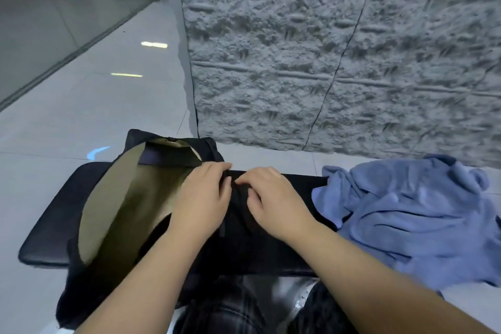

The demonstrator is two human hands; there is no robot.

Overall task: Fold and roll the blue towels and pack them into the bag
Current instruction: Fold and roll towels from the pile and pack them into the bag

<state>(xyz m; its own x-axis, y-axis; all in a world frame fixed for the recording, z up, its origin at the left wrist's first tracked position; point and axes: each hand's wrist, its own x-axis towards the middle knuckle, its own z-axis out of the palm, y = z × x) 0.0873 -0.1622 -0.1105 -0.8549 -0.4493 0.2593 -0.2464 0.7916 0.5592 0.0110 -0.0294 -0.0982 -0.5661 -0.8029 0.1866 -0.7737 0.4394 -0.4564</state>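
Observation:
A black bag [86,287] with an olive lining [122,203] lies open on a black padded bench [54,219], its mouth facing left. My left hand [203,198] and my right hand [271,198] meet at the bag's right edge, fingers curled and pinching the black fabric there. A heap of crumpled blue towels [412,214] lies on the bench's right end, just right of my right wrist. What the fingertips hold inside the dark fabric is hard to tell.
A grey rough-textured wall panel [325,49] stands close behind the bench. Pale glossy floor tiles [81,116] stretch to the left, bordered by a glass partition [54,8]. My dark-trousered knees [230,314] show at the bottom edge.

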